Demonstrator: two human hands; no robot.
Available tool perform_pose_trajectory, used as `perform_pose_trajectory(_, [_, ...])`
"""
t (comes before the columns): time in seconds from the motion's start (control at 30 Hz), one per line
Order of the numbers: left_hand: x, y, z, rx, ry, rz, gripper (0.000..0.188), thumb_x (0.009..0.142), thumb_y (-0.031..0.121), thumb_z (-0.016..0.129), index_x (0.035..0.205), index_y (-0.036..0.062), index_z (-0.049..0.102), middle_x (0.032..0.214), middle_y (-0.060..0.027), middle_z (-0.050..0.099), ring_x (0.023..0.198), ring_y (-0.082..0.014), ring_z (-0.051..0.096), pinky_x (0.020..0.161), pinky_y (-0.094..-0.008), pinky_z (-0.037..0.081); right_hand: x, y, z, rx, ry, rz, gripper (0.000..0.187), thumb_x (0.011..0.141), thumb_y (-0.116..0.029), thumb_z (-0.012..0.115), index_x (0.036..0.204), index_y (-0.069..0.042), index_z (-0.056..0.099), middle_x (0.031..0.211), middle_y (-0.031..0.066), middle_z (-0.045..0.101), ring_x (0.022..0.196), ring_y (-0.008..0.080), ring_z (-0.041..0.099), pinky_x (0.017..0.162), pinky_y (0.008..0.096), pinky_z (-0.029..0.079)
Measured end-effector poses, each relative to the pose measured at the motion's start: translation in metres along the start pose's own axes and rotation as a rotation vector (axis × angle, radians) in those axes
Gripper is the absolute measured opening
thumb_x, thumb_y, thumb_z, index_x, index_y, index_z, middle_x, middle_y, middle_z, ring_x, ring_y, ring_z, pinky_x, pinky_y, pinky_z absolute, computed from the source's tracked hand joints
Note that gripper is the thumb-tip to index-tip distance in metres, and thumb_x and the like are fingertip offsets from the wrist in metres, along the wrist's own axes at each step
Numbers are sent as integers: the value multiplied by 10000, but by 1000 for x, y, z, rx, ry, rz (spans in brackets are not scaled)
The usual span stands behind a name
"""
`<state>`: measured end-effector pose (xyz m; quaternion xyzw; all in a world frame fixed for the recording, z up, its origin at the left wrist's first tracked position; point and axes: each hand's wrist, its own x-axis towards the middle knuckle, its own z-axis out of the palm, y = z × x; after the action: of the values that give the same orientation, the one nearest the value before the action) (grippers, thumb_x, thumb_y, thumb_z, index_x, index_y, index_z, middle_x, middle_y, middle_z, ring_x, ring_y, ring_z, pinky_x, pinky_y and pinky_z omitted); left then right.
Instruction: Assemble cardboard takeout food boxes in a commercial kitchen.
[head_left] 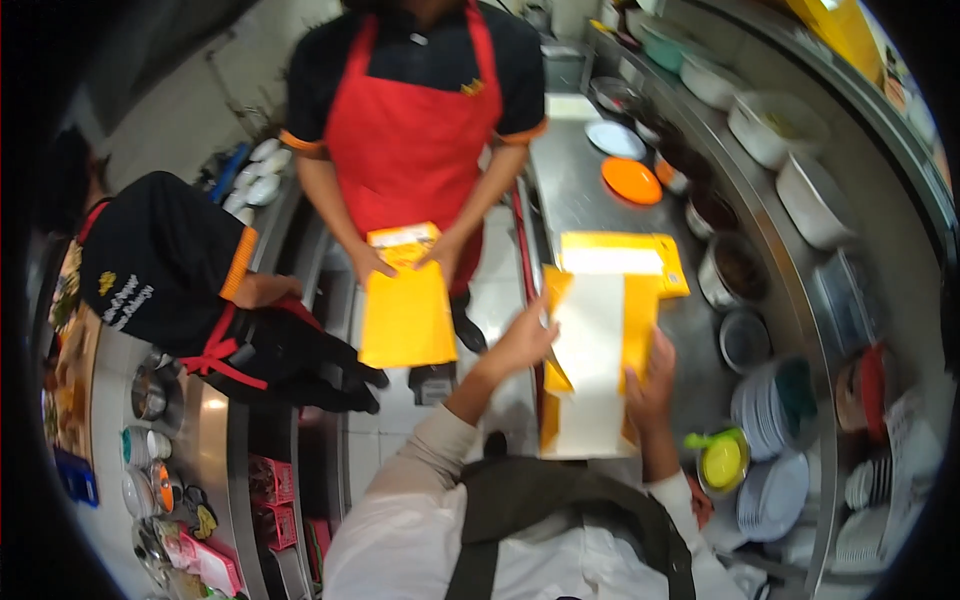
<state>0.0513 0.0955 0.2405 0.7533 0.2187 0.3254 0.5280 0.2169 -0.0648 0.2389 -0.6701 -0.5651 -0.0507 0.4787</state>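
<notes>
A yellow carton (592,345) with a white inside lies partly unfolded between my hands, above the edge of the steel counter. My left hand (527,340) pinches a yellow flap at its left side. My right hand (655,378) is closed on the right edge, its thumb up along the yellow side panel. Just beyond, another yellow carton (668,262) with a white panel lies on the counter. Across from me, a person in a red apron holds a flat yellow carton (408,315) in both hands.
The steel counter (570,190) holds an orange plate (631,181), a white plate (615,139) and several containers. Stacked plates (765,410) and a green bowl (722,463) stand right of me. White tubs (778,128) line the shelf. Another person (165,270) bends at the left.
</notes>
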Motion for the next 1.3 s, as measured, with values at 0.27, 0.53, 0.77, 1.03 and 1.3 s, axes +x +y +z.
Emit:
perform_pose_trajectory(0.27, [2,5,-7,-5,-183,-260,846,754,86,481,1356,36,-112,1084,-227,543,617,-196,603,534,-262,484,41,-23,13,-244,-111,210,494,601,-245,761,913,-22,449,1154,205,393,1036,355,418,862,391,374])
perform_pose_trajectory(0.53, [-12,12,3,64,-158,-297,904,757,106,520,1344,49,-165,1195,-244,477,854,-272,608,724,-282,482,22,-11,19,-73,-153,367,364,676,-109,700,909,-34,431,913,170,527,821,333,548,706,339,454])
perform_pose_trajectory(0.77, [-11,-3,4,45,-148,-312,956,757,164,597,1349,35,-142,1199,-248,474,1096,-298,500,919,-302,371,21,-8,17,0,-137,306,374,676,-53,670,971,-33,441,968,193,547,874,352,565,759,354,455])
perform_pose_trajectory(1.03, [-27,-40,0,-273,88,-221,310,789,130,644,1049,9,524,905,-49,616,778,-102,583,687,-236,483,18,-7,38,653,-23,383,445,704,72,614,1110,1,448,1093,113,478,983,207,526,823,298,474])
perform_pose_trajectory(1.3, [-110,-84,1,-1246,-287,-457,445,887,375,450,1173,36,480,1123,-80,560,962,-172,569,847,-306,441,12,-4,50,893,179,609,564,799,27,562,1271,-45,264,1142,185,492,1017,244,509,836,338,440])
